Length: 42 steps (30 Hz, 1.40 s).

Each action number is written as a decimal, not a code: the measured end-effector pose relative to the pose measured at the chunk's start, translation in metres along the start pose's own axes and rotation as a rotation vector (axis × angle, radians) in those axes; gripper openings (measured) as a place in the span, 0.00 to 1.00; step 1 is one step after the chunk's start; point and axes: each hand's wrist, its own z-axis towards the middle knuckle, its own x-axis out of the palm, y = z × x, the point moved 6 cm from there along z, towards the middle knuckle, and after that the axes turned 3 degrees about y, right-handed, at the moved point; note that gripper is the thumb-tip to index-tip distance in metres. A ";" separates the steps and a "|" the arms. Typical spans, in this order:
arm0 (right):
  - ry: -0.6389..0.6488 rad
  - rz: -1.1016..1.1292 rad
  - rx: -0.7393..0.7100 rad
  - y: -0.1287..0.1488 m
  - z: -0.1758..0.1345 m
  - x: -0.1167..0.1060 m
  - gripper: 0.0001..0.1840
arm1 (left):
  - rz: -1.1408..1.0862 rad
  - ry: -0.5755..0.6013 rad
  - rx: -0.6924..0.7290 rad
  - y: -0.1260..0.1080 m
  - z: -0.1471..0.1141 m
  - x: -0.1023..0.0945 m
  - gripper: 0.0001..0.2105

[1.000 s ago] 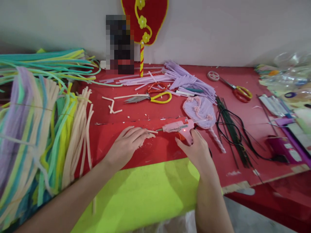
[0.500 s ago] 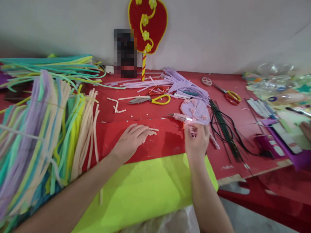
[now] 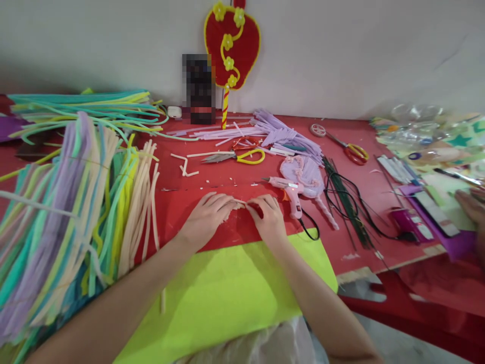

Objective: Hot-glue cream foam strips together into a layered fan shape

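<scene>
The right hand (image 3: 270, 218) has moved off the pink plastic glue gun (image 3: 291, 189) and in beside the left hand (image 3: 210, 215). At far left, bundled multicoloured fuzzy stems (image 3: 76, 202) lie within reach, loose cream stems (image 3: 140, 202) nearest the hands. The left hand lies low, fingers together, apparently steadying a short, thin cream fuzzy strip (image 3: 240, 201) on the red tabletop (image 3: 215, 174); its underside is hidden, so I cannot tell whether it grips. The right hand is narrowed, thumb and forefinger seemingly pinching the strip's right end. Just right, the glue gun lies nozzle leftward, perhaps to stay handy, beside a lavender leaf-shaped panel (image 3: 310, 177). A lime-green sheet (image 3: 227, 293) spreads along the near side; behind, a red, yellow-flowered fan (image 3: 248, 45) stands before a grey wall (image 3: 322, 55); at far right, a co-worker's hand (image 3: 470, 205).
</scene>
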 end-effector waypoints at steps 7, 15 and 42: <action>-0.030 0.049 -0.048 -0.003 0.000 0.005 0.06 | -0.004 0.002 0.010 0.001 0.000 0.002 0.16; -0.028 0.080 -0.058 -0.005 0.001 0.004 0.06 | -0.038 0.007 -0.002 0.001 0.000 0.001 0.16; -0.005 0.087 -0.064 -0.005 0.002 0.005 0.05 | 0.019 0.008 -0.016 0.003 -0.002 0.004 0.17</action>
